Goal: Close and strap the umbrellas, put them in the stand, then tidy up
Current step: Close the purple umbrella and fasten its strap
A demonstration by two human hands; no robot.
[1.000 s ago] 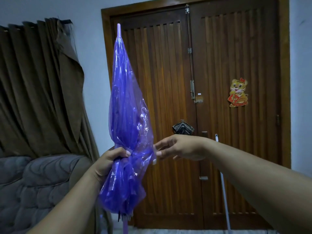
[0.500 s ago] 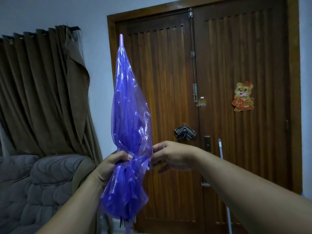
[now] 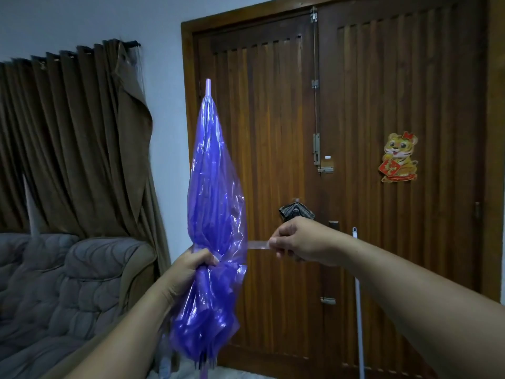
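- The purple umbrella [image 3: 216, 214] is folded shut and held upright in the middle of the view, tip pointing up, in front of the left leaf of the wooden double door [image 3: 341, 160].
- Its translucent canopy bulges loosely above and below a narrow waist where it is gathered.
- The left hand [image 3: 191, 272] wraps that waist from the left; its grip is pressed tight around the bunched plastic, thumb laid across the front.
- The right hand [image 3: 297, 242] is out to the right of the umbrella, apart from the canopy.
- Its grip pinches the free end of the strap [image 3: 258, 245] between thumb and fingers.
- The strap is a pale, translucent band running level and taut from the canopy's right edge to that pinch.
- Whether the strap's far end is fastened to anything cannot be told.
- A grey padded sofa [image 3: 68, 291] fills the lower left, with a brown curtain [image 3: 73, 138] hanging behind it.
- On the right door leaf is a tiger sticker [image 3: 399, 157].
- A dark folded cloth [image 3: 296, 212] sits at the door handle, just above the right hand.
- A thin white pole [image 3: 358, 310] leans against the door at the right, beyond the right forearm.
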